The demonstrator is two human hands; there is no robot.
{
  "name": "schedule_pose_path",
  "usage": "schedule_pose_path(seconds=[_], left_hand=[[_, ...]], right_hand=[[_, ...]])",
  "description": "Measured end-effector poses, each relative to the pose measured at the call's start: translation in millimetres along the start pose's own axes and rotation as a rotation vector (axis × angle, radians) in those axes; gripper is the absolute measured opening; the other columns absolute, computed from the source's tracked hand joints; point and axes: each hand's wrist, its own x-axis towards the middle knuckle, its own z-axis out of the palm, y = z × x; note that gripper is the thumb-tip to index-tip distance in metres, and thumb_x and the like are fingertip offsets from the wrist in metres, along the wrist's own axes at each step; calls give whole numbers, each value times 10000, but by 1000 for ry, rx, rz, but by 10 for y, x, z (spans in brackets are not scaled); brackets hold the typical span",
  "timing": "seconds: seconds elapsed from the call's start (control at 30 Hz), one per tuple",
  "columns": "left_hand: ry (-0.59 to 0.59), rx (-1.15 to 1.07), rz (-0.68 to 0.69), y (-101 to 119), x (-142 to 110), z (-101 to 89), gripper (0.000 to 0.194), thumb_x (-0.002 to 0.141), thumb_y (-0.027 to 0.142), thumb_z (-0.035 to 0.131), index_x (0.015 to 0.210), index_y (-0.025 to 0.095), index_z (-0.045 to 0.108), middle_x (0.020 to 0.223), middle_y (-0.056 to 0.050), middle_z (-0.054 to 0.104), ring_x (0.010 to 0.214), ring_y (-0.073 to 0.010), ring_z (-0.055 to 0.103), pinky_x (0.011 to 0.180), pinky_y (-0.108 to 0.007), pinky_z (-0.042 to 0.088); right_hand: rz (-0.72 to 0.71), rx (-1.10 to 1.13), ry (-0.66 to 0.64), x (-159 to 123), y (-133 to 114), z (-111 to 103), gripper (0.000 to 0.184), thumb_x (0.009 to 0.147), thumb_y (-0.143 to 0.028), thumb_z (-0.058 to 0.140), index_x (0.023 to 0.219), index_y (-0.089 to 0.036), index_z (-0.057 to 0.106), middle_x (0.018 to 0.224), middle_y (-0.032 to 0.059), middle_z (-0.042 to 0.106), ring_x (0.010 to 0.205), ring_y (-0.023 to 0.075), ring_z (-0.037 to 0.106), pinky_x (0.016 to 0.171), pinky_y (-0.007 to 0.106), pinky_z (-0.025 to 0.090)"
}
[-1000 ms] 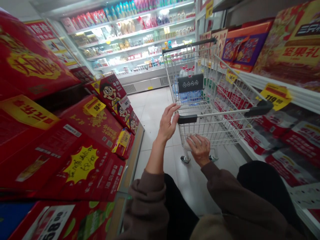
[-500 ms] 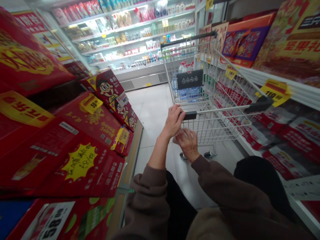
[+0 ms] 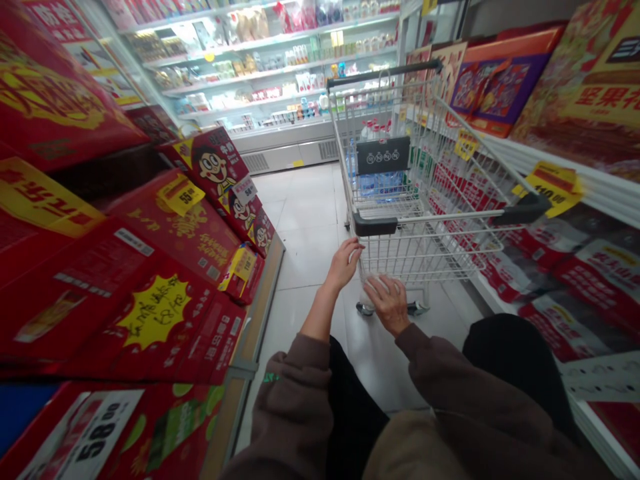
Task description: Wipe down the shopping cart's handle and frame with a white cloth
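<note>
A wire shopping cart [image 3: 425,250] stands in front of me, with a black corner grip [image 3: 375,225] at its near left. Just below that grip is my left hand [image 3: 345,263], its fingers loosely bent and apart, off the grip. My right hand [image 3: 389,301] hovers lower, in front of the cart's wheels, palm down with its fingers spread and partly blurred. I see nothing held in either hand, though the right palm is hidden. A dark sign plate [image 3: 383,155] hangs inside the cart.
Red gift boxes [image 3: 170,320] with yellow price tags fill the display on the left. On the right, a shelf [image 3: 565,160] holds boxes above packs of bottles [image 3: 570,267]. A lit refrigerated case [image 3: 250,73] stands across the far end. Pale tiled floor [image 3: 305,233] runs between.
My left hand has let go of the cart's black corner grip and dropped below it. My right hand has moved slightly down and to the right.
</note>
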Motion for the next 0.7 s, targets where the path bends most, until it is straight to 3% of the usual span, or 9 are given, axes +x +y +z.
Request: schedule_pose_path(seconds=[0.17, 0.37, 0.5, 0.6, 0.7], left_hand=[[-38, 35, -33, 74, 127, -65, 200, 943, 211, 532, 856, 195, 711, 1027, -71, 668, 1006, -182, 664, 958, -340, 530], [-52, 63, -128, 120, 124, -58, 215, 954, 200, 514, 857, 198, 706, 1053, -64, 652, 1049, -173, 643, 987, -313, 498], [-55, 83, -202, 164, 103, -62, 218, 961, 233, 510, 863, 220, 704, 1104, -49, 654, 1067, -175, 639, 987, -315, 494], [-65, 97, -244, 226, 98, -64, 213, 958, 269, 517, 870, 237, 710, 1158, -34, 654, 1060, -183, 642, 929, -314, 508], [-79, 111, -278, 296, 98, -41, 211, 950, 298, 527, 857, 244, 709, 1211, -21, 647, 995, -183, 654, 820, -307, 515]], right_hand=[[73, -100, -104, 362, -333, 204, 190, 953, -145, 529, 1058, -200, 679, 1122, 72, 712, 1103, 235, 533, 982, 418, 328], [194, -132, -229, 686, -643, 300, 252, 929, -91, 472, 1072, -105, 678, 931, 171, 685, 982, 299, 537, 875, 458, 366], [107, -100, -230, 451, -454, 192, 257, 945, -106, 467, 1099, -140, 670, 1127, 160, 693, 1082, 283, 518, 908, 447, 344], [16, -75, -153, 128, -186, 140, 295, 969, -131, 471, 1183, -219, 653, 1341, 77, 642, 1211, 254, 453, 974, 439, 294], [8, -59, -59, -56, -48, 161, 290, 982, -157, 478, 1165, -270, 673, 1320, 17, 663, 1216, 232, 440, 1008, 423, 259]])
